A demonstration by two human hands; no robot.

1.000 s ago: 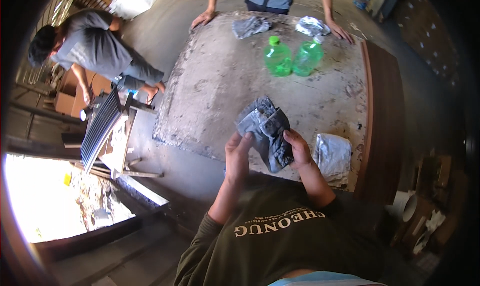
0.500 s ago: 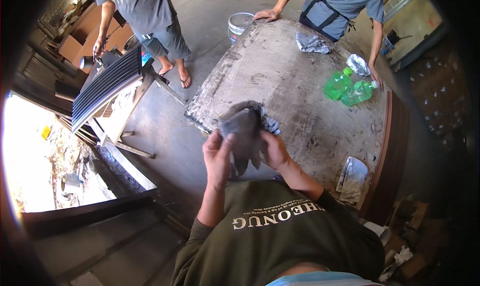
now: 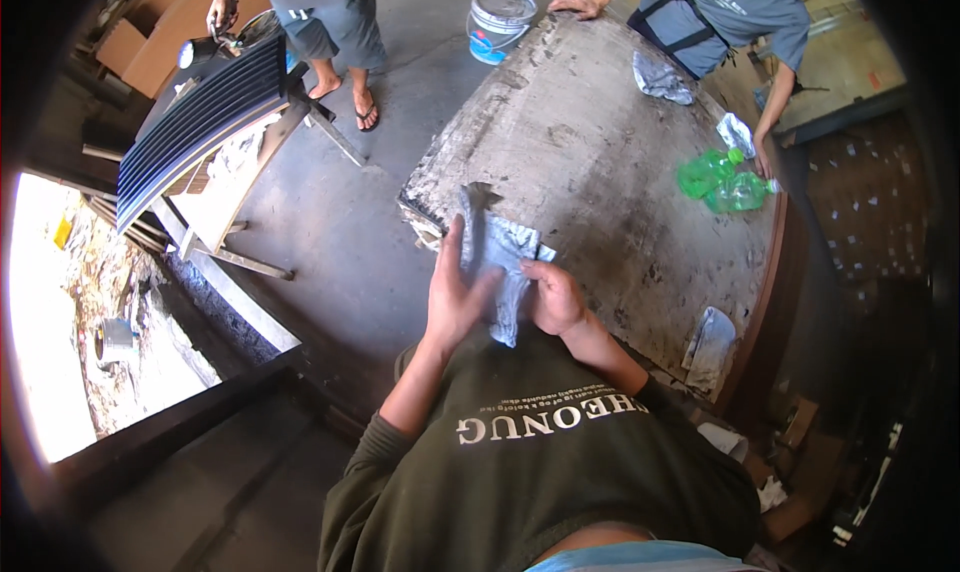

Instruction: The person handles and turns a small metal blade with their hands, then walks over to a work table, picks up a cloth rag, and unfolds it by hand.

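Observation:
A crumpled light-blue cloth (image 3: 516, 257) hangs before my chest at the table's near edge. My right hand (image 3: 556, 297) pinches its right side between thumb and fingers. On the cloth's left is my left hand (image 3: 450, 290), fingers stretched upward and apart from the thumb. That thumb is blurred and overlaps the cloth; whether it presses on it I cannot tell. Just beyond the fingertips shows a dark grey piece of fabric (image 3: 482, 194), partly hidden by the cloth, perhaps a glove. Under these lies the worn, stained tabletop (image 3: 590, 152).
Two green plastic bottles (image 3: 735, 192) lie at the table's right, near a white rag (image 3: 735, 134). Other rags (image 3: 660, 78) (image 3: 710, 347) rest on it. A co-worker's hand (image 3: 576, 6) leans on the far edge beside a white bucket (image 3: 500, 22). Another person stands by a ribbed dark panel (image 3: 205, 122).
The grey gloves that both hands held are no longer between them. The light-blue cloth is now in front, in my right hand. My left hand's fingers have straightened. The view has shifted slightly.

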